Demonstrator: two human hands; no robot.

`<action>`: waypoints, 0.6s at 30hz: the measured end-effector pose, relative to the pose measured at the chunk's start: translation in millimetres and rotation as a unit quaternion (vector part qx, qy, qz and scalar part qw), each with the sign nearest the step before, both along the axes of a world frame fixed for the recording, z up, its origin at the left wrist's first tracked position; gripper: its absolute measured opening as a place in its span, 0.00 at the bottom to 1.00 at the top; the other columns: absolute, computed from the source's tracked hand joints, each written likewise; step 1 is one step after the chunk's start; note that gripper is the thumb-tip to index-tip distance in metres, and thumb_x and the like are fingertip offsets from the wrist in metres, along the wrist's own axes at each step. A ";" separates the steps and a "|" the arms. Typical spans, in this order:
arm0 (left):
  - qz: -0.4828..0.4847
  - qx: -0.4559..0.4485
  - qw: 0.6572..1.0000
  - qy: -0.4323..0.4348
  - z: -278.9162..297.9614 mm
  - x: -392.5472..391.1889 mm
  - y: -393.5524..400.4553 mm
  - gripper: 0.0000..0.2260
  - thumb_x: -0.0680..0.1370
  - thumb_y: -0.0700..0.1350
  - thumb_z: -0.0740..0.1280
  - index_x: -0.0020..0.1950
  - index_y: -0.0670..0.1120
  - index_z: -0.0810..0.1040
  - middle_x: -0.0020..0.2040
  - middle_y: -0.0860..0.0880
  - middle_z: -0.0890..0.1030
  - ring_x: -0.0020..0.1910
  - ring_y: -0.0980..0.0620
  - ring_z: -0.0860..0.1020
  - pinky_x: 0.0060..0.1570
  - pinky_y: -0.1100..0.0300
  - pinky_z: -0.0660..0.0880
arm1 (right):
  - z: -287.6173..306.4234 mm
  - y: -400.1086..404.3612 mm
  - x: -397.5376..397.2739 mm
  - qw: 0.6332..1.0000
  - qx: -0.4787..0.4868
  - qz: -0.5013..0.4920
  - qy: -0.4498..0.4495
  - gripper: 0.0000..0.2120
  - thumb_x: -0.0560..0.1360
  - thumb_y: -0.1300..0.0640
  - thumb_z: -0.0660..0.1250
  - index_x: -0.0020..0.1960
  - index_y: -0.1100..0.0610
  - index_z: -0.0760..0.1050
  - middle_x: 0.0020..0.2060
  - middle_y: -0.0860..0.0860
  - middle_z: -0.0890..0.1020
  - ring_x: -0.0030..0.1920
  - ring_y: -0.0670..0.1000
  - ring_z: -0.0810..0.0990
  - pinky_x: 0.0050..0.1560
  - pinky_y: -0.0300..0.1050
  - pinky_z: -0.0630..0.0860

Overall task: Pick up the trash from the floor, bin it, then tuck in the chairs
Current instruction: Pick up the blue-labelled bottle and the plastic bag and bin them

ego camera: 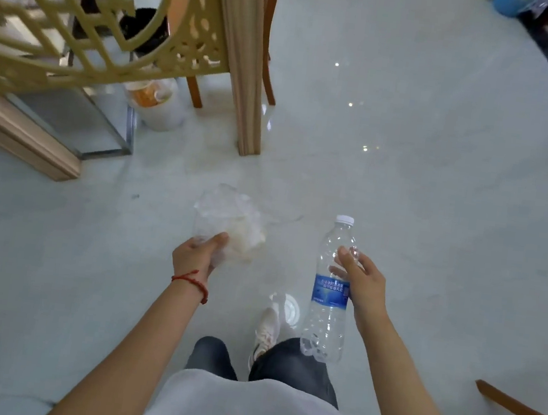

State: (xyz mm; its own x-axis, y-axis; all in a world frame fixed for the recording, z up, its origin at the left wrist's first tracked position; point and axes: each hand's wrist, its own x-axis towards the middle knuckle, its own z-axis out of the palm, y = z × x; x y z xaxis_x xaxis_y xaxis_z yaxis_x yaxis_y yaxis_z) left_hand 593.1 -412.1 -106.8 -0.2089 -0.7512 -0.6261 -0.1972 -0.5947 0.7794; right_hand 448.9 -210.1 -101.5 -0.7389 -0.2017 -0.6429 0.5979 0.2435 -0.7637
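My left hand [196, 254] grips a crumpled clear plastic bag [230, 217] with something white inside, held out in front of me above the floor. My right hand [360, 280] holds an empty clear water bottle [328, 303] with a blue label and white cap, upright, its fingers wrapped round the middle. A small white bin [160, 107] with orange and white trash in it stands on the floor ahead to the left, beside a wooden post.
A gold lattice screen [81, 21] and its wooden post [247, 76] rise at the upper left, with a glass-sided base [102, 131] below. Brown chair legs [271, 51] stand behind the post. Another chair's wooden edge [517, 408] shows at the lower right. Pale glossy floor lies ahead.
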 end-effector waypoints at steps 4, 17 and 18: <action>-0.024 -0.010 1.000 -0.008 5.9 -58.0 -19.0 0.15 0.68 0.37 0.74 0.28 0.45 0.70 0.24 0.53 0.75 0.30 0.52 0.74 0.38 0.58 0.76 | 4.1 -15.1 -45.1 1.000 -0.010 -0.027 0.001 0.24 0.70 0.50 0.72 0.62 0.58 0.73 0.47 0.55 0.82 0.47 0.54 0.82 0.49 0.51 0.80; -0.250 0.013 0.968 0.006 4.7 -252.8 -58.1 0.16 0.69 0.36 0.73 0.28 0.46 0.69 0.18 0.57 0.73 0.26 0.55 0.72 0.31 0.62 0.73 | 6.1 -23.5 -140.7 0.969 -0.010 -0.245 0.007 0.25 0.70 0.50 0.72 0.64 0.57 0.72 0.48 0.55 0.82 0.49 0.55 0.82 0.49 0.51 0.79; -0.273 0.014 0.962 0.009 5.5 -268.3 -59.8 0.16 0.69 0.35 0.73 0.29 0.46 0.69 0.18 0.57 0.73 0.22 0.57 0.72 0.27 0.65 0.72 | 7.2 -23.8 -144.5 0.963 -0.010 -0.269 0.007 0.25 0.70 0.50 0.71 0.64 0.58 0.72 0.48 0.54 0.82 0.49 0.56 0.82 0.49 0.51 0.79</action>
